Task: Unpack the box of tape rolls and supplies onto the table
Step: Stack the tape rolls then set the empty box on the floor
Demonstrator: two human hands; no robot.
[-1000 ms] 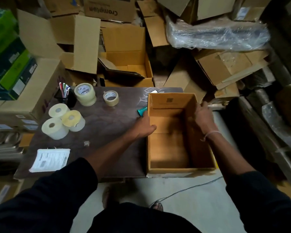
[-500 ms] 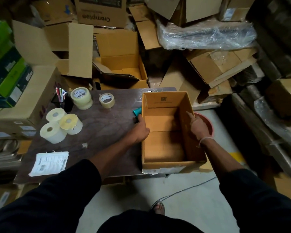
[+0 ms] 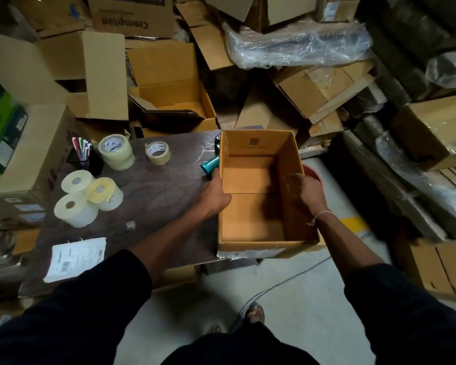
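The open cardboard box [image 3: 250, 206] sits at the right end of the dark table [image 3: 156, 196], its inside bare, part of it hanging past the table's edge. The left hand [image 3: 213, 197] grips its left wall, thumb over the rim; the right hand [image 3: 309, 192] clasps the right wall. Left of it lie a teal handle [image 3: 209, 164], tape rolls [image 3: 116, 152], pale rolls [image 3: 75, 209], a pen holder [image 3: 83, 154] and a printed sheet [image 3: 75, 258]

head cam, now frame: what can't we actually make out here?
- Teal-handled tool: head view, only the handle shows; the open box hides the rest.
- Red round object: the box's right wall and right hand cover most of it.
- Printed sheet: text too small.
- Left hand: fingertips hidden by the box wall.
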